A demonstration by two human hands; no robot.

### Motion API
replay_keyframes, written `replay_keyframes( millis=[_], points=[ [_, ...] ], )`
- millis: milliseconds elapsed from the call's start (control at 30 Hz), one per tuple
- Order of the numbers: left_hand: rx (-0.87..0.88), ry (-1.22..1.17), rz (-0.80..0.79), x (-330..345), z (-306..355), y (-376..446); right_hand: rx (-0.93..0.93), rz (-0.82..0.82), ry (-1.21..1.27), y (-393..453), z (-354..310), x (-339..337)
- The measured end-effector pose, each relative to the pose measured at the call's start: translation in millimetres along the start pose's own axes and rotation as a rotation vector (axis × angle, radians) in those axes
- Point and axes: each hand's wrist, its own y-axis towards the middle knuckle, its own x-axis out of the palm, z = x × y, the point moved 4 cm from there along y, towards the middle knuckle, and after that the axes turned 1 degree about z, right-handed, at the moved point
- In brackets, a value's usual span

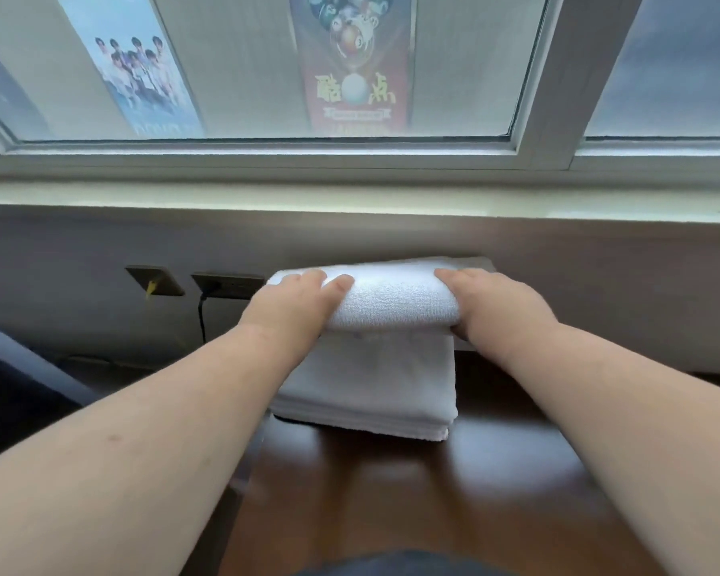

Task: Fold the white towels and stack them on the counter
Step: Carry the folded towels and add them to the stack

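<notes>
At far left we note two wall sockets point(192, 282) with a black cable point(202, 315) plugged in. Our left hand point(294, 303) grips the left end of a folded white towel point(391, 295), fingers curled over its top. That towel sits above the towel stack point(366, 388) on the dark wooden counter point(454, 492). Our right hand point(493, 303) clamps the towel's right end.

A folded white towel point(391, 301) is held up a little above a neat stack of folded white towels point(366, 388), which lies on the dark wooden counter point(454, 492) near the wall.
</notes>
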Motion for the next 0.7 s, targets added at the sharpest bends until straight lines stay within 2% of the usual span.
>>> replay_keyframes(
  millis=[200, 267, 400, 533, 700],
  points=[
    [0.138, 0.095, 0.102, 49.1, -38.0, 28.1, 0.062, 0.171, -0.085, 13.3, -29.7, 43.2],
    [0.186, 0.084, 0.046, 86.6, -37.5, 19.5, 0.084, 0.096, -0.106, 3.8, -41.4, 80.6],
    [0.26, 0.086, -0.219, 163.0, -30.9, -17.9, 0.088, -0.21, -0.155, -20.6, -71.3, 158.5],
    [0.253, 0.036, -0.293, 191.4, -35.2, -35.6, 0.052, -0.235, -0.178, -26.1, -71.4, 173.1],
    [0.266, 0.058, -0.252, 175.3, -46.9, -6.5, 0.057, -0.164, -0.129, -3.4, -63.3, 153.6]
  ],
)
